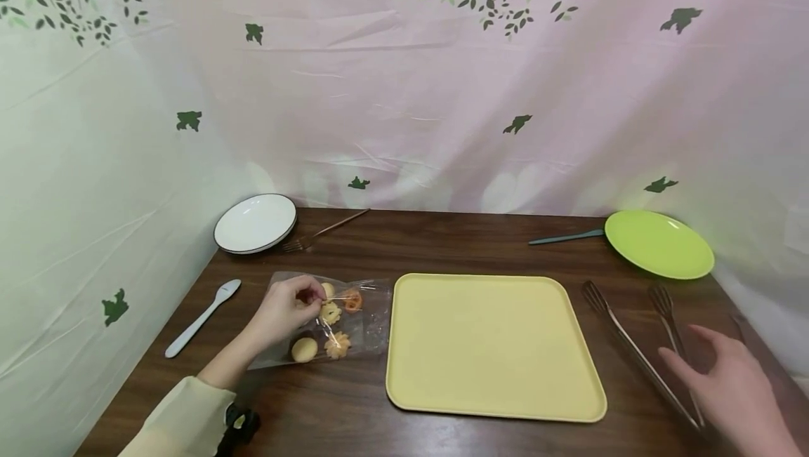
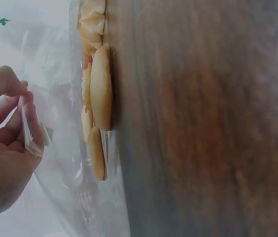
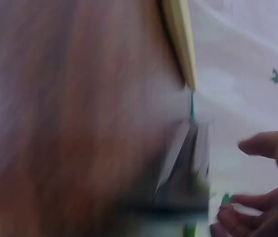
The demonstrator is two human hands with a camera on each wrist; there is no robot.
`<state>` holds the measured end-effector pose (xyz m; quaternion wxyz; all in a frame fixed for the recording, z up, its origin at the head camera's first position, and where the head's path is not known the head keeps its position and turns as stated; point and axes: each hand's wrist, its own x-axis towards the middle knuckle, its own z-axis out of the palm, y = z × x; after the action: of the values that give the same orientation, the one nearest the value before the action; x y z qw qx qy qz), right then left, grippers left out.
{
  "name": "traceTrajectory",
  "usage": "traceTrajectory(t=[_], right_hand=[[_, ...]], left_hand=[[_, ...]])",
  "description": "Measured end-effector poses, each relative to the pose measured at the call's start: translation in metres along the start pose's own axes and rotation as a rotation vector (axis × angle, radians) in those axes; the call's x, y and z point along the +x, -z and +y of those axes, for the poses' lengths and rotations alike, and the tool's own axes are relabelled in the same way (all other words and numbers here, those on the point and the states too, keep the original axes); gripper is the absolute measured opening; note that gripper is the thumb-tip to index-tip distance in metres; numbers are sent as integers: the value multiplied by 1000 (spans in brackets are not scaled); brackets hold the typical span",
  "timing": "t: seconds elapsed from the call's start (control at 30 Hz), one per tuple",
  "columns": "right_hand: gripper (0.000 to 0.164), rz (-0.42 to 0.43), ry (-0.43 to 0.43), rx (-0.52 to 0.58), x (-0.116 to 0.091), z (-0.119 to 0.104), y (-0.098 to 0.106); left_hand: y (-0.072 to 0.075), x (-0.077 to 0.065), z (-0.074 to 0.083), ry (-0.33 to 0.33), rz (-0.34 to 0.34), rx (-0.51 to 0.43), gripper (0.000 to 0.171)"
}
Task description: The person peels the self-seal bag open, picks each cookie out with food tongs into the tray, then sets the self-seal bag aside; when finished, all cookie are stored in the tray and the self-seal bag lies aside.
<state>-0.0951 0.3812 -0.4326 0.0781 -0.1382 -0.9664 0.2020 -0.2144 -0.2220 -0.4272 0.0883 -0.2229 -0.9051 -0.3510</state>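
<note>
On the left of the table lies a clear plastic bag with several cookies inside, some round, some flower-shaped. My left hand is over it, thumb and fingertips pinching the plastic. The left wrist view shows the film of the bag pulled up from the cookies by that hand. At the far right, metal tongs with slotted ends lie spread on the table. My right hand is above and beside their handle end, thumb and fingers apart, holding nothing.
A yellow tray lies in the middle. White plates, a copper-coloured fork and a pale knife are around the left side. Back right are a green plate and a teal utensil. A curtain closes the back.
</note>
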Motion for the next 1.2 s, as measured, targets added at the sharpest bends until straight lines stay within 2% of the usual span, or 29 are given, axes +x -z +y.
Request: traceTrajectory(t=[0.17, 0.37, 0.57, 0.63, 0.7, 0.87, 1.0, 1.1, 1.2], right_hand=[[96, -153, -30, -51, 0, 18, -6], [96, -244, -47, -41, 0, 23, -8], [86, -147, -117, -13, 0, 26, -6], [81, -116, -104, -3, 0, 26, -4], [77, -96, -52, 24, 1, 23, -3], [59, -34, 164, 71, 0, -2, -3], [43, -36, 307, 87, -1, -33, -5], [37, -116, 341, 149, -2, -63, -7], [39, -249, 318, 229, -4, -93, -11]], left_hand=[[0, 0, -1, -5, 12, 1, 16], [1, 1, -1, -3, -2, -19, 17], [0, 2, 0, -29, 2, -9, 19], [0, 2, 0, -30, 1, -5, 19], [1, 2, 1, -26, -3, -4, 18], [2, 3, 3, -20, -12, -18, 15], [1, 3, 2, -32, -11, -17, 14], [0, 3, 2, -39, -10, -4, 14], [0, 3, 3, -39, -8, 4, 14]])
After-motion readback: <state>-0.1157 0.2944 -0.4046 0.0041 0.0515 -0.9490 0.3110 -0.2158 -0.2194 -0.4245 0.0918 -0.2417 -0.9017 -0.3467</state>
